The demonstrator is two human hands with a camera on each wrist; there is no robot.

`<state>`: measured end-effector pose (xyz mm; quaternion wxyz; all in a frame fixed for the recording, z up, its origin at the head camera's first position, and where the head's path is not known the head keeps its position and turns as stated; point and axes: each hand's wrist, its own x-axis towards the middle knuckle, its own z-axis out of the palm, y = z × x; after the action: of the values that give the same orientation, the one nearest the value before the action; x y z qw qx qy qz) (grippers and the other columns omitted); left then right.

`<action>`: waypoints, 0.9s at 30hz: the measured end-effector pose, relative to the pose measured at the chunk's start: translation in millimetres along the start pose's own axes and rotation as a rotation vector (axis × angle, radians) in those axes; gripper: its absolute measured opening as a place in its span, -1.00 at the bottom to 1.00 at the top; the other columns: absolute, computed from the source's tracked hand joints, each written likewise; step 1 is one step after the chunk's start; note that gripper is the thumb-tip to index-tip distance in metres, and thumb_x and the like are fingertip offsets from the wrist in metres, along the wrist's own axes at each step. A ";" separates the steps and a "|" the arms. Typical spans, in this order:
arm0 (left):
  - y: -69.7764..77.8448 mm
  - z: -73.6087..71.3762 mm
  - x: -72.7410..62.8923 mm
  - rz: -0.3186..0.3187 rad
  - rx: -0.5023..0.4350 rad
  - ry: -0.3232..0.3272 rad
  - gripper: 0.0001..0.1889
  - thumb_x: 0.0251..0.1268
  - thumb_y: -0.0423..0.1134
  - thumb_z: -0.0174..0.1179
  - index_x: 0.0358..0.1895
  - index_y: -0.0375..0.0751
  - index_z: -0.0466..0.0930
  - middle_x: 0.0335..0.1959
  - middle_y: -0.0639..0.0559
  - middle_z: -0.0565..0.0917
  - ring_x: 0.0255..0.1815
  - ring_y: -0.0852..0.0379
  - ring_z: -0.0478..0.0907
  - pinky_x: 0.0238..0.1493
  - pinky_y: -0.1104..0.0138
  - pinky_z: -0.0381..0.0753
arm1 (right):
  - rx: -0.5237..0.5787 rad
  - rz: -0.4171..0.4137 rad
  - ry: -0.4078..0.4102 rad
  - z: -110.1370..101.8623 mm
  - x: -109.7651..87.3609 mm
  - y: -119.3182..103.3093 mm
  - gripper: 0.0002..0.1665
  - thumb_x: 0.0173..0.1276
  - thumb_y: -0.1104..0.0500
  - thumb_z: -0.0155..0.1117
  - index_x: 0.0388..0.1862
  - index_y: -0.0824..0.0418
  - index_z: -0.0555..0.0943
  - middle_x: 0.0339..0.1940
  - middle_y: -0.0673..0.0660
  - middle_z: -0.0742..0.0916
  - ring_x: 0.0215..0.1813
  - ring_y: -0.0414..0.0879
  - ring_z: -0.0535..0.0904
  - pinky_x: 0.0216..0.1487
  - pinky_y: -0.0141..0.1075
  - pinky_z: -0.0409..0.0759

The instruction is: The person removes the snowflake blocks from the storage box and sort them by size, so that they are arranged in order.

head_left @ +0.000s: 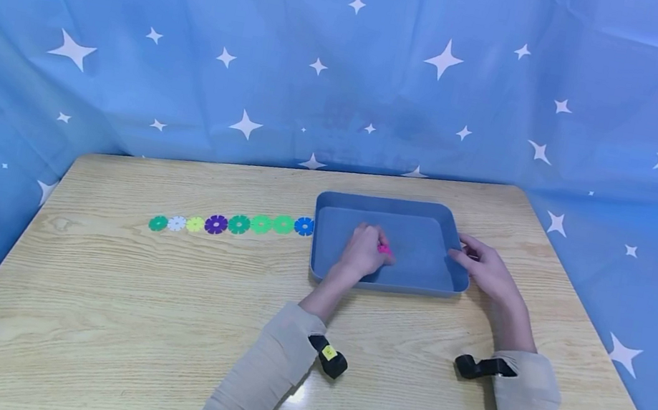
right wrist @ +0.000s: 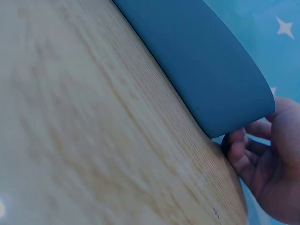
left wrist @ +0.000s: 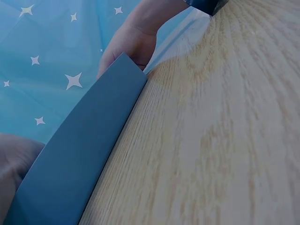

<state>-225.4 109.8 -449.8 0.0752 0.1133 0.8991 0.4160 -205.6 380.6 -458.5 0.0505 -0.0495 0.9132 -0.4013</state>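
Observation:
A blue-grey tray (head_left: 377, 286) lies on the wooden table. Inside it, my left hand (head_left: 364, 249) reaches down with curled fingers and pinches a bright pink plastic piece (head_left: 385, 249), mostly covered by the fingers. At the tray's right end, my right hand (head_left: 490, 270) grips the wall, thumb over the rim and the other fingers outside. The right wrist view shows curled fingers (right wrist: 239, 152) against the tray's outer corner. In the left wrist view the tray wall (left wrist: 89, 136) hides most of the left hand (left wrist: 16, 161).
A row of notched plastic discs (head_left: 238, 224) in green, white, yellow, purple and blue runs left from the tray; the blue disc (head_left: 303, 226) lies by its left wall. A star-printed blue cloth (head_left: 293, 105) hangs behind the table (head_left: 151, 328).

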 end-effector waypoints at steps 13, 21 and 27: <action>-9.8 -10.6 -5.3 0.095 -0.175 -0.023 -0.93 0.33 -0.32 0.36 -0.23 -0.19 0.66 -0.40 0.08 0.66 -0.37 0.20 0.55 -0.32 0.43 0.53 | 0.026 0.005 0.002 -0.5 0.3 1.0 -0.26 0.59 -0.01 0.12 0.54 0.39 0.23 -0.12 0.22 0.50 -0.32 -0.09 0.41 -0.35 -0.27 0.46; -12.0 -23.7 -11.7 0.233 -0.318 -0.013 -0.91 0.39 -0.30 0.30 -0.19 -0.25 0.62 -0.37 0.03 0.67 -0.39 0.22 0.56 -0.35 0.47 0.55 | 0.016 -0.014 0.004 -2.2 1.7 7.8 -0.29 0.59 0.04 0.11 0.53 0.42 0.24 -0.13 0.21 0.53 -0.34 -0.11 0.42 -0.36 -0.28 0.47; -20.0 -39.4 -17.6 0.255 -0.422 0.018 -0.88 0.38 -0.29 0.31 -0.18 -0.26 0.60 -0.37 -0.01 0.68 -0.39 -0.01 0.64 -0.38 0.40 0.60 | 0.016 -0.016 0.000 -1.6 2.5 7.1 -0.28 0.59 0.05 0.11 0.53 0.43 0.23 -0.14 0.20 0.52 -0.35 -0.13 0.42 -0.36 -0.28 0.47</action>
<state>-220.3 63.8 -439.1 0.0361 0.2042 0.7713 0.6018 -208.7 386.2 -462.8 0.0478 -0.0565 0.9095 -0.4090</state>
